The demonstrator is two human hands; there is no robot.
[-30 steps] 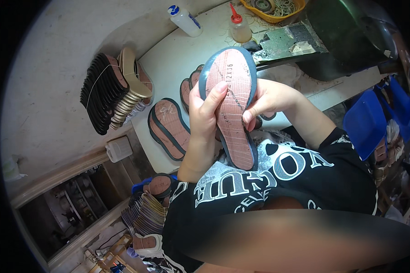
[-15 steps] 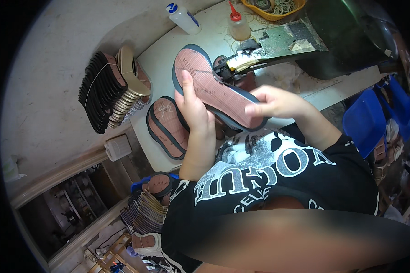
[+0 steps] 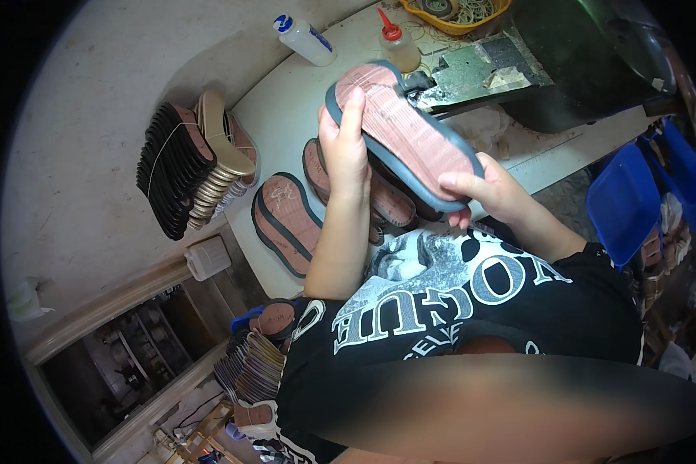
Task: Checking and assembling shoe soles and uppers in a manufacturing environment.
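The person's left hand (image 3: 346, 151) and right hand (image 3: 489, 192) both held tight to one pink shoe sole (image 3: 410, 127), above a white table (image 3: 282, 112) with more soles (image 3: 286, 224).

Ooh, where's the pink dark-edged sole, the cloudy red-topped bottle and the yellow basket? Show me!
Pink dark-edged sole (image 3: 414, 135), head view: middle of its pink face.
Cloudy red-topped bottle (image 3: 401, 54), head view: its body.
Yellow basket (image 3: 454, 28), head view: its near wall.

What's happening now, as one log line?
left hand: holds pink sole, far end; right hand: holds same sole, near end; table: other soles, red-capped bottle
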